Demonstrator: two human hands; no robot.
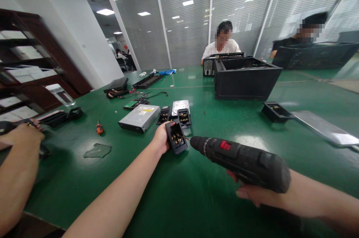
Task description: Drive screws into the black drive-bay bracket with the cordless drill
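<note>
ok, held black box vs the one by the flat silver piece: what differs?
Support: the held box is in the left grip; the other box sits on the table.
Tool: a drill points at the held box, none at the other box.
Shared: black, open-faced, brass-coloured parts inside.

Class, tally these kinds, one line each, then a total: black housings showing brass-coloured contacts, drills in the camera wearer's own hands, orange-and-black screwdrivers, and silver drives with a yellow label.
Black housings: 4
Drills: 1
Orange-and-black screwdrivers: 1
Yellow-labelled silver drives: 1
Total: 7
</note>
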